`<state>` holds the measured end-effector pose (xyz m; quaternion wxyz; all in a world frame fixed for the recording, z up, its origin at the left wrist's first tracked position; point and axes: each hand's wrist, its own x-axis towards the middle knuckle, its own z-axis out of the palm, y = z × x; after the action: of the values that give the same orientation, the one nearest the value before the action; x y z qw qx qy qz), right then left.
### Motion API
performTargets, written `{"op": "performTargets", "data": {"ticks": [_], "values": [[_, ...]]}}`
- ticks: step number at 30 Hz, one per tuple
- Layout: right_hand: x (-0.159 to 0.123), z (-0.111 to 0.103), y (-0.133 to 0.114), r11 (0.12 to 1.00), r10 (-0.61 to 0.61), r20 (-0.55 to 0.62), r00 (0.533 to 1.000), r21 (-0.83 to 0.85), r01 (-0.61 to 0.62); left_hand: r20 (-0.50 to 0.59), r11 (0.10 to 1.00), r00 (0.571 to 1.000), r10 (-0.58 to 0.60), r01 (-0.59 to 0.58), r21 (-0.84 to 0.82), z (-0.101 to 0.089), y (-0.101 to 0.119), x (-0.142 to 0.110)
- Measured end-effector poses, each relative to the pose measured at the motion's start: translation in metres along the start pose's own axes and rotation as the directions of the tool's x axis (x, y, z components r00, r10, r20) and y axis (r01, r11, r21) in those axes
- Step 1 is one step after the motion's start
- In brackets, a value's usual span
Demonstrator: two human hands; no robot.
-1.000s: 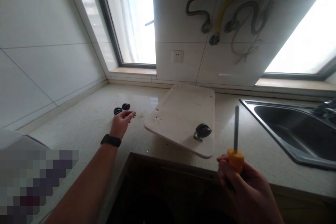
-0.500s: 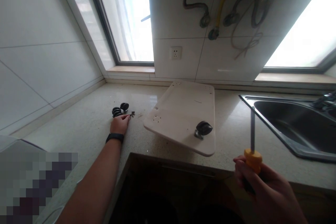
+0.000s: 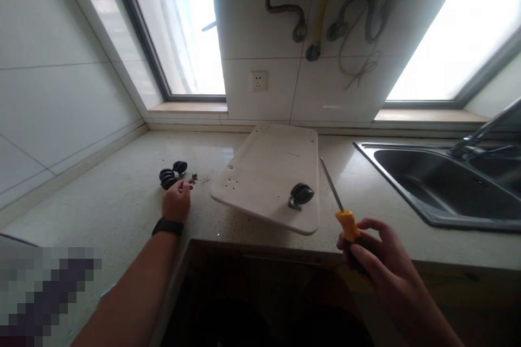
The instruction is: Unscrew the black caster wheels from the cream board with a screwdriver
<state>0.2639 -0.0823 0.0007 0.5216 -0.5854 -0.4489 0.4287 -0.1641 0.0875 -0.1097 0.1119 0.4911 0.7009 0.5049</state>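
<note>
My right hand (image 3: 372, 252) grips a screwdriver (image 3: 348, 226) by its yellow and black handle, the metal shaft pointing up and left towards the board. At the left, my left hand (image 3: 177, 199) rests by a small pile of dark screws (image 3: 194, 177) with its fingertips pinched together; what they hold is too small to make out. Just behind that hand, several black caster wheels (image 3: 167, 177) lie on the counter. A pale board (image 3: 264, 173) with rounded corners and small screw holes lies between my hands. One caster (image 3: 302, 194) stands on its near right corner.
A steel sink (image 3: 423, 179) with a faucet (image 3: 468, 143) is set into the counter (image 3: 122, 184) at the right. Below the counter's front edge is a dark opening (image 3: 252, 293). Hoses (image 3: 321, 11) and a socket (image 3: 259, 81) are on the back wall.
The view has turned slightly to the right. My right hand has tilted the screwdriver from upright to leaning left, closer to the board. My left hand stays by the screws.
</note>
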Motion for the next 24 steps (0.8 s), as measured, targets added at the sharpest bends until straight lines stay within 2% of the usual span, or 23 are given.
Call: {"op": "performTargets", "data": {"ticks": [3,5,7,9,12,15,17,19,21,24], "values": [[0.005,-0.011,-0.001,0.981,-0.079,-0.043,0.996,-0.182,0.07,-0.045,0.985,0.999,-0.003,-0.005,-0.172,0.006,0.024,-0.018],[0.009,-0.02,-0.006,0.938,-0.167,-0.092,0.982,-0.32,0.13,-0.069,0.95,0.996,-0.05,0.026,-0.311,0.013,0.04,-0.031],[0.012,-0.029,-0.015,0.882,-0.275,-0.119,0.954,-0.426,0.201,-0.071,0.884,0.988,-0.135,0.088,-0.459,0.022,0.054,-0.043],[0.016,-0.036,-0.027,0.846,-0.344,-0.158,0.925,-0.481,0.232,-0.038,0.782,0.971,-0.236,0.167,-0.6,0.03,0.066,-0.053],[0.023,-0.039,-0.047,0.855,-0.406,-0.306,0.861,-0.46,0.24,0.091,0.592,0.934,-0.346,0.293,-0.751,0.037,0.078,-0.065],[0.034,-0.035,-0.065,0.838,-0.543,-0.362,0.757,-0.285,0.465,0.251,0.417,0.885,-0.392,0.415,-0.809,0.038,0.086,-0.073],[0.043,-0.03,-0.075,0.764,-0.64,-0.313,0.702,-0.161,0.624,0.327,0.322,0.857,-0.399,0.464,-0.825,0.037,0.09,-0.078],[0.05,-0.022,-0.085,0.698,-0.709,-0.229,0.667,-0.091,0.711,0.38,0.248,0.837,-0.394,0.495,-0.833,0.038,0.093,-0.083],[0.056,-0.012,-0.095,0.684,-0.726,-0.146,0.672,-0.047,0.728,0.425,0.193,0.816,-0.39,0.524,-0.829,0.041,0.097,-0.091],[0.061,0.006,-0.104,0.685,-0.727,-0.015,0.686,-0.077,0.725,0.489,0.135,0.784,-0.382,0.571,-0.81,0.047,0.103,-0.105]]}}
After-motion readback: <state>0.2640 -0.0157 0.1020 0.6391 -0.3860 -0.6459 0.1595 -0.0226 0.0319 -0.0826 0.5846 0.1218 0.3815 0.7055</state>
